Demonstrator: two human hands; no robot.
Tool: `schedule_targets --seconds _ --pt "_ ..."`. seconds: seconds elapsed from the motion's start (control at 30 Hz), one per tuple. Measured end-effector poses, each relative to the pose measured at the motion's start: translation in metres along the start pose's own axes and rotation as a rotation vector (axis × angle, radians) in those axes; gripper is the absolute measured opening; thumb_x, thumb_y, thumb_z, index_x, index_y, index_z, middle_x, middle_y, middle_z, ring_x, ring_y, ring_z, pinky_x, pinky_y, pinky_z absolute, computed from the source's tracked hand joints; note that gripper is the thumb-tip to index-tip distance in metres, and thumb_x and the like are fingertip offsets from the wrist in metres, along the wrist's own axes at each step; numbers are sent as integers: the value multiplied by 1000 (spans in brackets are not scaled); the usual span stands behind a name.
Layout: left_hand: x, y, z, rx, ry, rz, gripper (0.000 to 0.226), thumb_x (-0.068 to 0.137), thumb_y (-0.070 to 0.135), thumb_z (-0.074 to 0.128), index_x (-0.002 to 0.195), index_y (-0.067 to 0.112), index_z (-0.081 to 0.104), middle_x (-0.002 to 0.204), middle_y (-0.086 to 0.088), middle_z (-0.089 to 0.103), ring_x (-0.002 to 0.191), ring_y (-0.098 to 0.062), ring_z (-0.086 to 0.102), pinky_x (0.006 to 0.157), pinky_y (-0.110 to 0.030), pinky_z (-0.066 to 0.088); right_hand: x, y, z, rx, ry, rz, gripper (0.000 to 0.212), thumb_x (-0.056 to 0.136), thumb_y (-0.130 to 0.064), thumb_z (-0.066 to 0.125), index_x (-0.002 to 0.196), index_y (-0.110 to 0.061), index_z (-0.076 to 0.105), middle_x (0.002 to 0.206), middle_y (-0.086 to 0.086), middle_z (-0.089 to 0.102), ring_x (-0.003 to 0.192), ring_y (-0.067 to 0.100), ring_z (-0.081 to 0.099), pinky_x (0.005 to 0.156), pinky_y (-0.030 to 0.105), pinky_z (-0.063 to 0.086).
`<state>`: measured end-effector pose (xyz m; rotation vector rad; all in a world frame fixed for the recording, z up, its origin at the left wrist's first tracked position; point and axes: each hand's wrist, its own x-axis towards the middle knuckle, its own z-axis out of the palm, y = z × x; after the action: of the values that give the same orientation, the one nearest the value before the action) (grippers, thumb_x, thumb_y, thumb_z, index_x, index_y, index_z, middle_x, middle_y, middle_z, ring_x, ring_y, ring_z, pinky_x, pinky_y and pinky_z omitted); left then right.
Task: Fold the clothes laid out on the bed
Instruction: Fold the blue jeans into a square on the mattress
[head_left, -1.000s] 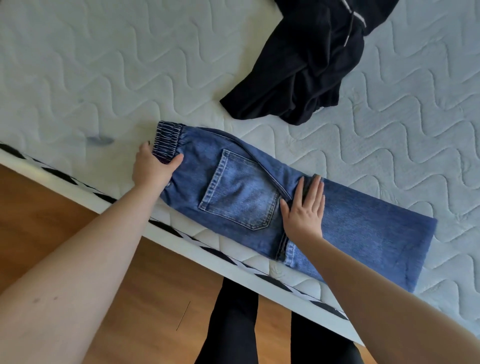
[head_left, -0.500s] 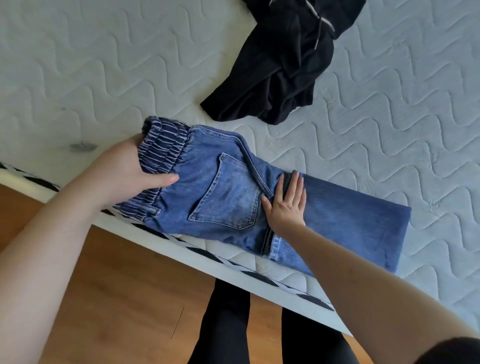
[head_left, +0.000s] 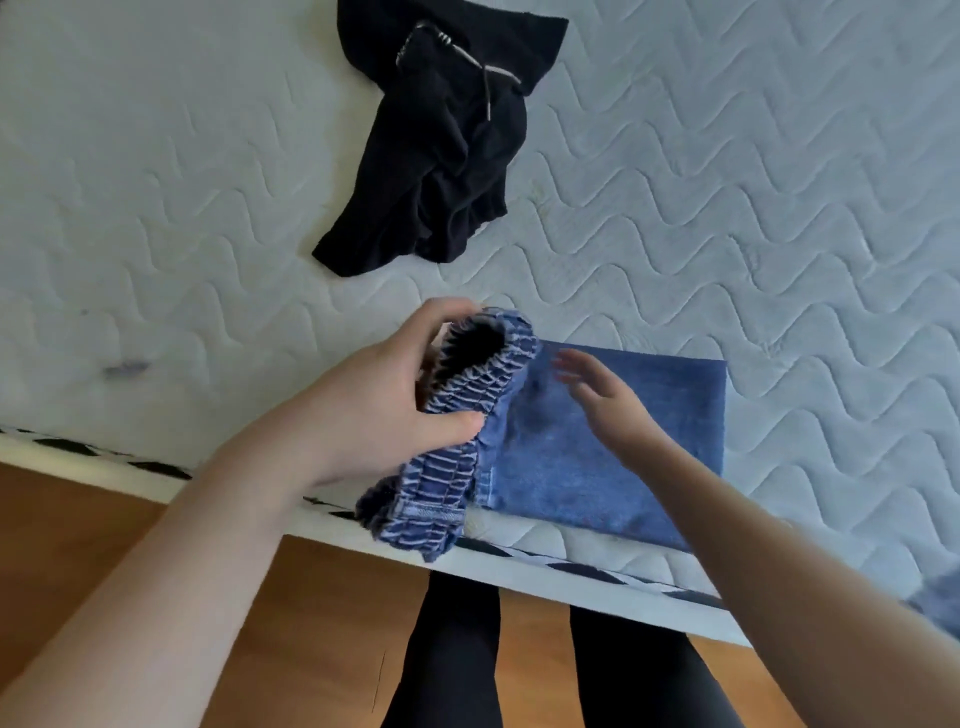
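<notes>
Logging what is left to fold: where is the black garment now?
In the head view the black garment lies crumpled on the mattress, top centre, beyond the jeans and apart from both hands.

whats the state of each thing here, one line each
jeans: partly folded, leg end flat on the mattress, waistband end lifted
elastic waistband: raised off the bed, gripped
left hand: fingers and thumb curled round the waistband
right hand: fingers straight, over the denim, holding nothing
black garment: crumpled, unfolded, apart from the jeans
mattress: bare, quilted, small dark mark at left

matt blue denim jeans (head_left: 613, 447), quilted white mattress (head_left: 182, 208), glossy wood floor (head_left: 78, 519)
</notes>
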<state>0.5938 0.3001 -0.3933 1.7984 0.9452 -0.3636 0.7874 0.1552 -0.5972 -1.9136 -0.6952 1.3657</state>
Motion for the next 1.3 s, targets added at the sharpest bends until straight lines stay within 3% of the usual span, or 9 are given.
schedule_targets --seconds 0.13,0.37,0.53,0.7,0.83,0.97,1.13,1.2,1.3 --pt "58 29 68 -13 -100 41 73 78 32 75 133 49 29 122 11 60 103 -9 61 92 -29 48 -30 15 -46 323 76 125 31 101 -12 39 115 -28 62 109 -6 69 101 8 67 95 32 49" --pt "155 54 209 78 -83 -18 74 84 33 67 145 31 25 128 -7 60 111 -30 60 92 -40 49 -59 61 -95 654 256 332 52 103 -51 26 130 -18 56 119 1 66 105 15 64 79 30 52" --pt "172 32 230 -14 -178 29 61 91 40 64 145 30 37 122 2 63 111 -18 62 98 -28 46 -57 87 -101 527 275 430 88 61 -95 47 127 -38 59 123 -4 66 114 17 61 103 41 45" --pt "192 -11 196 326 133 301 48 92 35 64 135 17 53 130 -3 57 120 -22 54 102 -36 41 -54 83 -85 218 371 217 62 72 -46 82 120 -24 51 107 -13 64 97 -3 61 81 15 47" --pt "211 -37 172 540 85 342 67 91 49 61 145 14 43 144 -5 49 133 -25 44 110 -40 31 -53 89 -86 172 446 242 39 81 -26 76 115 -23 57 97 -13 66 87 3 63 82 23 49" --pt "220 -43 164 690 43 462 77 83 74 35 136 21 52 133 2 57 123 -21 49 111 -38 26 -66 104 -101 501 305 205 31 82 -18 77 111 -18 65 100 1 74 95 20 70 87 43 56" --pt "225 -39 161 654 -54 490 64 89 69 36 114 15 60 108 1 64 103 -20 56 87 -28 34 -75 108 -108 727 135 181 51 71 -36 82 110 -8 64 101 11 71 94 27 68 82 36 55" --pt "229 -42 161 665 -51 461 55 95 62 39 108 13 60 99 -1 67 96 -24 59 79 -31 35 -71 108 -106 723 165 225 45 76 -36 77 111 -12 64 104 11 72 99 30 68 87 42 55" --pt "235 -42 165 761 27 450 63 95 63 21 96 14 60 92 -2 70 89 -28 62 77 -37 38 -59 106 -101 422 305 295 27 88 -35 70 111 -23 62 100 -3 73 95 18 69 90 42 55"
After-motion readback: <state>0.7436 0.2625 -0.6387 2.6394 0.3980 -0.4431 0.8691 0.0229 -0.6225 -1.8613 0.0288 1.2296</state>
